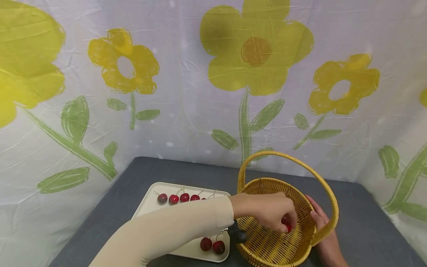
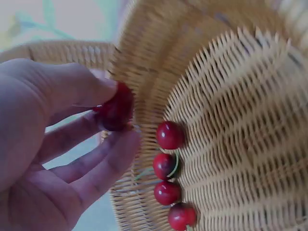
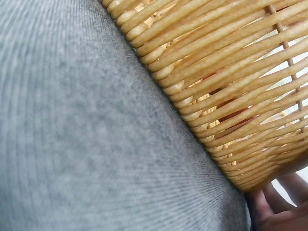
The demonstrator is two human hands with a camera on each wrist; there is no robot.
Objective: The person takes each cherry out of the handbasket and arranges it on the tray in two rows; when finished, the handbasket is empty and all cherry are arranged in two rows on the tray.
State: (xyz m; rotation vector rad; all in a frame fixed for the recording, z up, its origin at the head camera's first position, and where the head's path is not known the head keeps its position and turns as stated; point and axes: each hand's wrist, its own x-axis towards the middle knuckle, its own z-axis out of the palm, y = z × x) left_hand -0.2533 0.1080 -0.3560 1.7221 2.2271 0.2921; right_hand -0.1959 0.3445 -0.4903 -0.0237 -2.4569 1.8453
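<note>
Left wrist view shows a round, glossy, dark red cherry pinched between the thumb and fingers of the left hand, inside the basket, near its woven wall. Four more cherries, smooth and shiny, lie in a line on the weave; one trails a thin green stem. The basket is round, of tan wicker strands laid in close ribs, with a tall arched handle wrapped in the same strand. Fingers of the right hand touch its outer side; whether they are curled round it, I cannot tell. Beside the basket sits a cream, round-cornered tray bearing stemmed cherries, partly hidden by a smooth beige sleeve. Beneath spreads finely ribbed grey cloth; behind hangs a creased, pale backdrop printed with yellow flowers.
</note>
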